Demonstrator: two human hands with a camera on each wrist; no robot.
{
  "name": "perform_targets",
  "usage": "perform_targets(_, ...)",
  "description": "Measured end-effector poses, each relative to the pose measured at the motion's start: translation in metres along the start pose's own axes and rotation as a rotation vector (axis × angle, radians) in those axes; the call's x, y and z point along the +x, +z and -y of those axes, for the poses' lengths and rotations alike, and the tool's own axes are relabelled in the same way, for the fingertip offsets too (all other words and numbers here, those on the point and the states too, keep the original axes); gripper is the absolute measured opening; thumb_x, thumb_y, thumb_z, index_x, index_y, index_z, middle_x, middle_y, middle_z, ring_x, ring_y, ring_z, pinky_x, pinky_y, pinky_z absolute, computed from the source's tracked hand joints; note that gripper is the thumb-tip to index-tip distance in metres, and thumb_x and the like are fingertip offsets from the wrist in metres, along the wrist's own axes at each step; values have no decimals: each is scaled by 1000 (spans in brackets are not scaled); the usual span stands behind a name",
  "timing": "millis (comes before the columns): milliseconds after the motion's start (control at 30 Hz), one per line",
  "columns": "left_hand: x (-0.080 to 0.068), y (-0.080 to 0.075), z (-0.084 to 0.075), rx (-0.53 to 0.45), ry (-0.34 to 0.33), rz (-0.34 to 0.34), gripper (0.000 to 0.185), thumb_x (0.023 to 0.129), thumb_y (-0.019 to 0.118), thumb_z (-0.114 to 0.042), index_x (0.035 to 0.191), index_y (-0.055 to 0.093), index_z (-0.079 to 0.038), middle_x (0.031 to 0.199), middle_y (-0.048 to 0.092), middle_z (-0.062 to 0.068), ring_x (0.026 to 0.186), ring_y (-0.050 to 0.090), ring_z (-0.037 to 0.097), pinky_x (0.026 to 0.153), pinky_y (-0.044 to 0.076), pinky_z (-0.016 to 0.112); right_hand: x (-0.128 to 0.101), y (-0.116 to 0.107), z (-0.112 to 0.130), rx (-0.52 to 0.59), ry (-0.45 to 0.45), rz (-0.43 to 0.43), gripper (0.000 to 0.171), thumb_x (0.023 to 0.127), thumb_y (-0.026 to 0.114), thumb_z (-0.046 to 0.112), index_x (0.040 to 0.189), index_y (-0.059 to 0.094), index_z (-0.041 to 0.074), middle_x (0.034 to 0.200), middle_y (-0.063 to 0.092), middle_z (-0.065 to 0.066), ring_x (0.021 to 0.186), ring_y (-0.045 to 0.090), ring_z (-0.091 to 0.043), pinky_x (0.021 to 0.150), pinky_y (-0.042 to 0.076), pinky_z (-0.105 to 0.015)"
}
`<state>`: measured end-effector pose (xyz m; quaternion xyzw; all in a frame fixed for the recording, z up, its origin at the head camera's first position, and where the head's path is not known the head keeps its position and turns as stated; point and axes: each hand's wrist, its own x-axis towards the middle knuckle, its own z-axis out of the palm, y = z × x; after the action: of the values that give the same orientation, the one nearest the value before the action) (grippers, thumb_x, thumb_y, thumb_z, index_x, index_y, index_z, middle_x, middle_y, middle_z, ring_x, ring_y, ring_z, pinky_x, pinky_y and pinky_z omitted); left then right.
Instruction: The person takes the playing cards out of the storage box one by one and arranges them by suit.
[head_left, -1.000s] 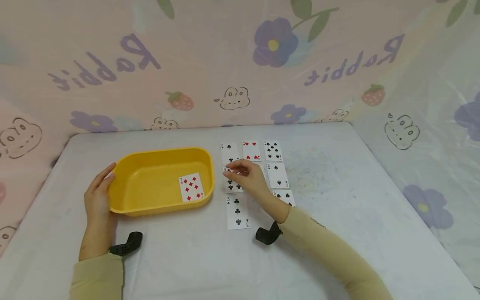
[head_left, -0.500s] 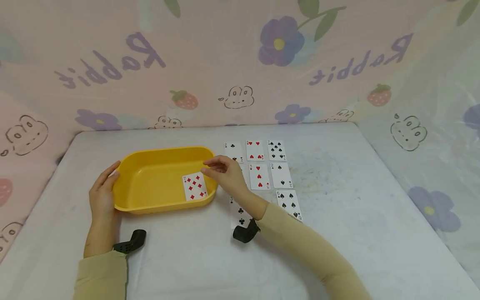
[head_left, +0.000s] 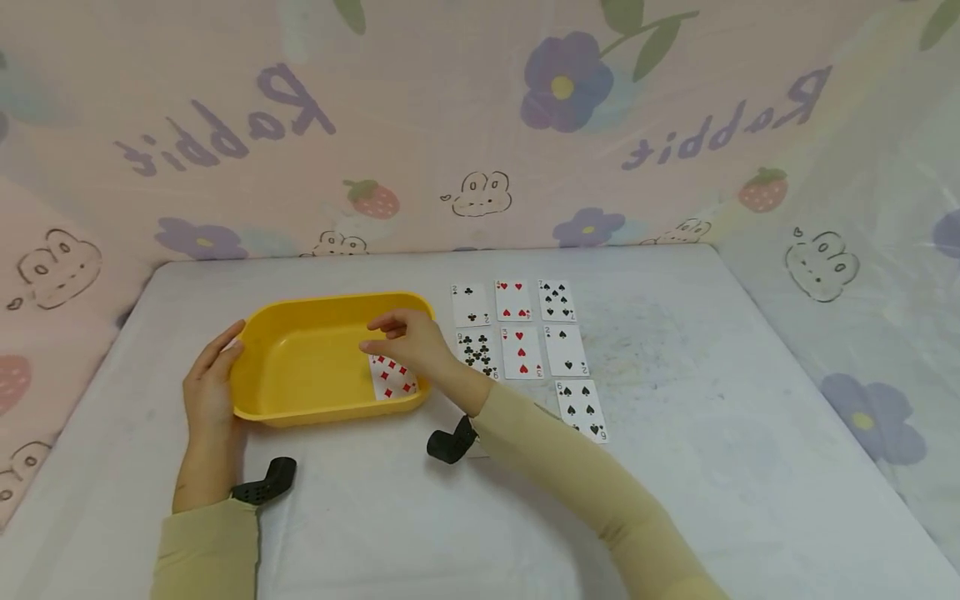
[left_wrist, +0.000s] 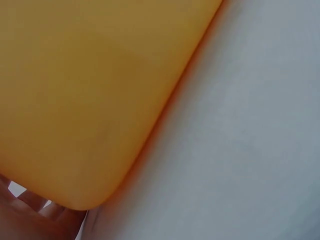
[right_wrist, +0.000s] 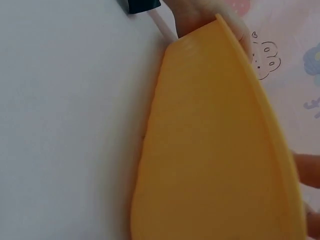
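Right hand (head_left: 408,342) hides diamonds card (head_left: 392,379) top.

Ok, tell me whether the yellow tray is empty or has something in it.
Not empty. The yellow tray holds one red diamonds card, lying face up on its floor near the right end, partly hidden under the right hand.

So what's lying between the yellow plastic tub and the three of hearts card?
One card: the nine of clubs, between the yellow plastic tub and the three of hearts, seen in the head view.
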<state>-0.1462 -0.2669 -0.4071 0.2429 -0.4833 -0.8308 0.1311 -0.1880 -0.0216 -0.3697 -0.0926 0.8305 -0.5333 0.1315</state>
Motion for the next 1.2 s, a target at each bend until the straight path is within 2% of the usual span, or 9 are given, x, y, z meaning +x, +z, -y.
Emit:
perform_targets(167,-1,4,0,9,-1,-8,33,92,62,-14,125,66,-13,135,53,-5,120,49,9,89,47,11,7,7,0,-45,90,16,35,82,77,23,114,69,11,125,60,-7,107,52,-19,95,45,-28)
perform_targets(367,0,4,0,44,-13,-22,32,93,63,-16,125,66,-16,137,52,-5,125,47,9,99,43,14,11,13,-1,-116,169,36,41,79,79,17,118,67,15,129,57,-8,110,53,-21,94,47,-29)
perform_targets(533,1,4,0,49,-9,-23,32,92,63,-17,124,66,-16,136,53,-5,123,48,9,97,44,13,12,15,3,-309,202,93,51,76,78,9,124,63,18,134,51,-9,111,45,-22,85,44,-25)
perform_targets(633,1,4,0,44,-5,-21,32,93,63,-17,124,66,-16,135,53,-6,123,48,9,98,44,14,12,17,4,-421,215,136,56,76,76,6,127,60,21,138,43,-11,120,36,-24,91,41,-26)
perform_targets(767,0,3,0,54,-2,-15,33,93,62,-18,126,65,-16,137,52,-6,125,46,9,102,41,15,10,20,5,-497,221,165,63,72,76,2,129,57,21,137,38,-12,121,32,-26,86,42,-23)
perform_targets(867,0,2,0,60,1,-15,33,93,62,-18,126,65,-16,138,52,-6,126,45,9,103,40,15,10,21,4,-497,219,173,65,71,76,1,130,57,21,135,37,-11,117,33,-25,76,41,-21)
perform_targets(1033,0,2,-1,52,-5,-17,33,93,62,-17,126,65,-16,139,51,-6,127,44,9,103,40,15,12,20,1,-371,194,143,58,74,75,2,128,58,19,129,43,-11,106,42,-21,76,42,-23)
perform_targets(1133,-1,2,-1,49,-9,-18,33,94,61,-17,126,65,-17,139,51,-6,128,44,9,104,39,15,13,20,0,-340,158,107,54,75,74,4,126,60,17,127,47,-10,107,43,-21,84,43,-24)
perform_targets(1200,-1,3,-1,54,-6,-22,32,94,61,-17,126,65,-17,138,51,-6,127,44,9,103,40,15,13,21,-1,-373,144,97,54,75,75,7,126,60,17,129,47,-10,114,39,-22,93,40,-27)
